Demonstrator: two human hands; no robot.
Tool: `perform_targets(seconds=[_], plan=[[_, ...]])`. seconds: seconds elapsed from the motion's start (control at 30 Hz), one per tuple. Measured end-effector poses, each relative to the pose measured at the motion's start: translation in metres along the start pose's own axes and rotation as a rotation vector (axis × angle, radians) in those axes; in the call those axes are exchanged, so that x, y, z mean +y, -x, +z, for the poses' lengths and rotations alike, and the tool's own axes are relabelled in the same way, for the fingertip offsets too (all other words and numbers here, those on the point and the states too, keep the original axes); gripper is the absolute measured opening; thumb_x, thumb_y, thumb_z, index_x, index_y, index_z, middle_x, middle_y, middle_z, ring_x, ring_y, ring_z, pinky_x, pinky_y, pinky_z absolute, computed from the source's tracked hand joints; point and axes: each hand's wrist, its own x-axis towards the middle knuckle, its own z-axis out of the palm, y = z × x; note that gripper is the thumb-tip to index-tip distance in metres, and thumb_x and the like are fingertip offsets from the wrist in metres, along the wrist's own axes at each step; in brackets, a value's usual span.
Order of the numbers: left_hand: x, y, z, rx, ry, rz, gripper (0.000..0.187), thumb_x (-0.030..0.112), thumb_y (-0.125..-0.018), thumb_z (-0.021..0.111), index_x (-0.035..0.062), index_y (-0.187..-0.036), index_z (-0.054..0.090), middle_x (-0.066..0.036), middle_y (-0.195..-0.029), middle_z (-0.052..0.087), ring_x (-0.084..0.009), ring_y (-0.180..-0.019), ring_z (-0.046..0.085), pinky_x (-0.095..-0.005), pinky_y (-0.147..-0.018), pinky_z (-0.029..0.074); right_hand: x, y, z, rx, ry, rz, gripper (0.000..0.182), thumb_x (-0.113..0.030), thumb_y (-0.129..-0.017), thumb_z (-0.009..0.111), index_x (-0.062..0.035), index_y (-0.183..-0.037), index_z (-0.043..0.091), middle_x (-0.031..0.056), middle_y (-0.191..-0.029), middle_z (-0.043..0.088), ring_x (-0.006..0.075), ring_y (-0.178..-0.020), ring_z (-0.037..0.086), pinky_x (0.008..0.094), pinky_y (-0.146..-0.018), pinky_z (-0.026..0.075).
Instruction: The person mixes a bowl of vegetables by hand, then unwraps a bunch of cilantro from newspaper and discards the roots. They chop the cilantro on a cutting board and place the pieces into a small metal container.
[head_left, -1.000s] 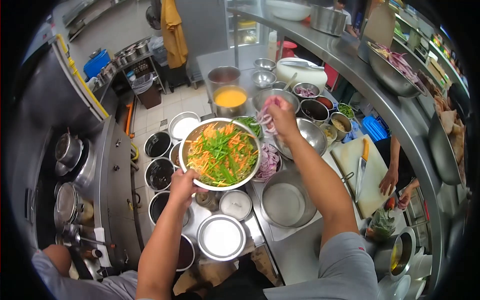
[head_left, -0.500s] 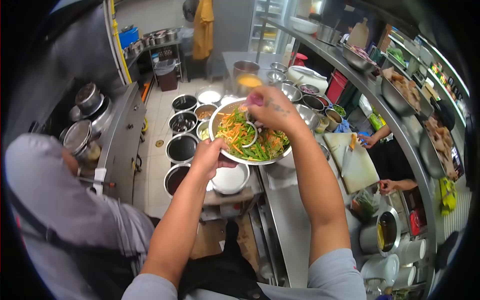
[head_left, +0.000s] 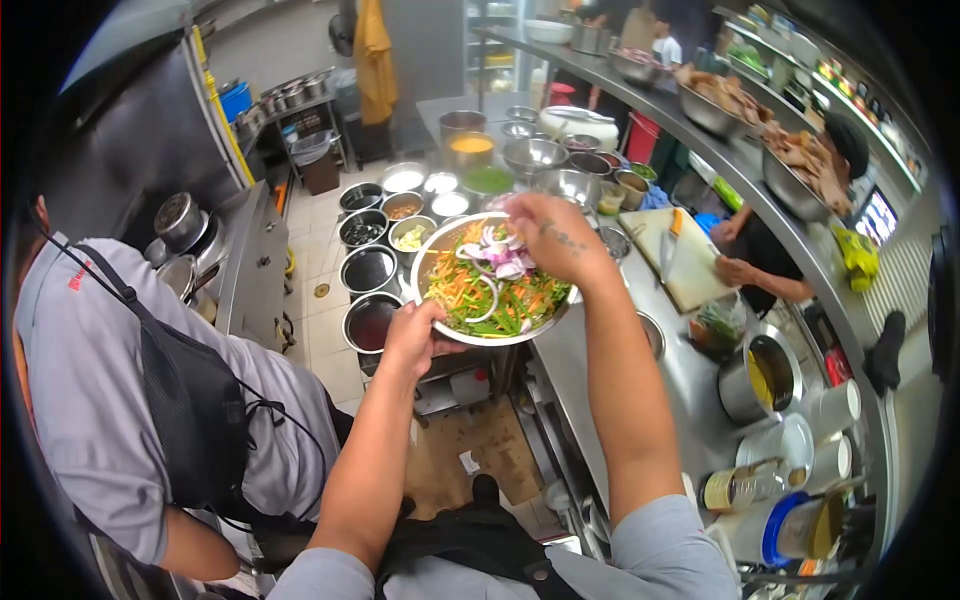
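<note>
My left hand (head_left: 414, 338) is closed on the near left rim of a round metal bowl (head_left: 500, 340). The bowl is tilted toward me and full of cut vegetables (head_left: 457, 285), orange strips and green pieces. Sliced red onion (head_left: 507, 262) lies in a heap on top, with pale rings lower down. Over the bowl's far right side, my right hand (head_left: 556, 238) has its fingers curled down next to the onion. Its fingertips are hidden, so whether any slices are in them does not show.
Several metal pots (head_left: 368, 270) of dark liquid stand left of the bowl. To the right, a cutting board (head_left: 672, 262) with a knife (head_left: 672, 245) lies on the steel counter, near a co-worker's hands (head_left: 738, 270). Another person (head_left: 190, 380) stands close at my left.
The onion pinched in my right hand earlier now lies on the vegetables, and that hand is lower over the bowl. The view has shifted, and the person at left has turned.
</note>
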Motion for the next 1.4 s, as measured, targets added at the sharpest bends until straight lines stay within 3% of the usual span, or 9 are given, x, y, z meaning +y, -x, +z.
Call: perform_targets(seconds=[0.23,0.47,0.53,0.6,0.7,0.87,1.13,1.27,1.4], plan=[[-0.012,0.049,-0.004,-0.084,-0.105,0.056,0.031,0.008,-0.083,0.052,-0.0057,-0.110,0.056,-0.016,-0.096,0.069,-0.0271,-0.075,0.071,-0.0430,-0.057,0.062,-0.045,0.087,0.013,0.081,0.114,0.038,0.023,-0.021,-0.080,0.074,-0.0043,-0.095,0.071,0.0158,-0.085,0.068,0.0331,-0.081,0.066,0.0419,-0.074,0.051],[-0.041,0.108,-0.012,-0.287,-0.143,-0.048,0.032,0.010,-0.083,0.052,-0.0071,-0.109,0.059,-0.018,-0.104,0.067,-0.0294,-0.081,0.071,-0.0446,-0.059,0.064,-0.101,0.194,0.024,0.301,0.261,0.168,0.023,-0.010,-0.066,0.076,-0.0052,-0.087,0.069,0.0159,-0.094,0.062,0.0335,-0.097,0.058,0.0441,-0.086,0.049],[-0.044,0.127,-0.016,-0.454,-0.213,-0.126,0.045,0.012,-0.082,0.052,-0.0044,-0.124,0.053,-0.017,-0.115,0.065,-0.0295,-0.097,0.069,-0.0450,-0.075,0.062,-0.126,0.233,0.015,0.339,0.354,0.189,0.025,-0.011,-0.068,0.075,-0.0046,-0.091,0.068,0.0141,-0.099,0.061,0.0329,-0.102,0.056,0.0429,-0.088,0.048],[-0.054,0.148,-0.003,-0.412,-0.143,-0.082,0.019,0.005,-0.081,0.052,-0.0020,-0.097,0.060,-0.010,-0.093,0.064,-0.0225,-0.084,0.067,-0.0379,-0.074,0.058,-0.161,0.274,0.000,0.413,0.311,0.279,0.020,-0.011,-0.078,0.068,-0.0049,-0.097,0.066,0.0144,-0.103,0.056,0.0322,-0.104,0.054,0.0417,-0.089,0.047],[-0.057,0.174,0.019,-0.526,-0.205,-0.131,0.015,0.004,-0.079,0.052,-0.0003,-0.091,0.058,-0.008,-0.088,0.061,-0.0190,-0.083,0.062,-0.0348,-0.078,0.052,-0.190,0.321,-0.021,0.508,0.363,0.313,0.022,-0.012,-0.079,0.067,-0.0046,-0.099,0.065,0.0146,-0.104,0.055,0.0314,-0.105,0.054,0.0417,-0.089,0.045],[-0.079,0.213,0.049,-0.772,-0.258,-0.212,0.056,0.005,-0.071,0.048,-0.0080,-0.125,0.048,-0.018,-0.114,0.062,-0.0293,-0.101,0.064,-0.0399,-0.090,0.053,-0.256,0.411,-0.058,0.667,0.519,0.371,0.021,-0.012,-0.078,0.065,-0.0038,-0.097,0.063,0.0127,-0.101,0.056,0.0304,-0.102,0.055,0.0425,-0.085,0.046],[-0.129,0.369,0.171,-1.180,-0.346,-0.404,0.053,0.003,-0.066,0.052,-0.0123,-0.116,0.055,-0.019,-0.105,0.067,-0.0262,-0.089,0.069,-0.0352,-0.084,0.056,-0.351,0.591,-0.118,0.788,0.546,0.475,0.033,-0.007,-0.075,0.068,-0.0035,-0.108,0.065,0.0132,-0.105,0.059,0.0295,-0.098,0.059,0.0403,-0.084,0.049],[-0.208,0.470,0.229,-1.337,-0.415,-0.554,0.050,0.000,-0.068,0.052,-0.0112,-0.116,0.057,-0.019,-0.108,0.068,-0.0254,-0.091,0.069,-0.0350,-0.086,0.056,-0.436,0.717,-0.162,1.049,0.630,0.374,0.031,0.003,-0.072,0.078,-0.0031,-0.101,0.070,0.0102,-0.092,0.067,0.0252,-0.085,0.065,0.0348,-0.069,0.052],[-0.313,0.609,0.278,-1.437,-0.340,-0.720,0.047,-0.002,-0.072,0.053,-0.0079,-0.118,0.058,-0.016,-0.111,0.068,-0.0244,-0.097,0.068,-0.0360,-0.089,0.054,-0.522,0.880,-0.188,1.226,0.882,0.582,0.021,0.004,-0.075,0.074,-0.0006,-0.095,0.069,0.0102,-0.083,0.064,0.0235,-0.070,0.063,0.0340,-0.064,0.052]])
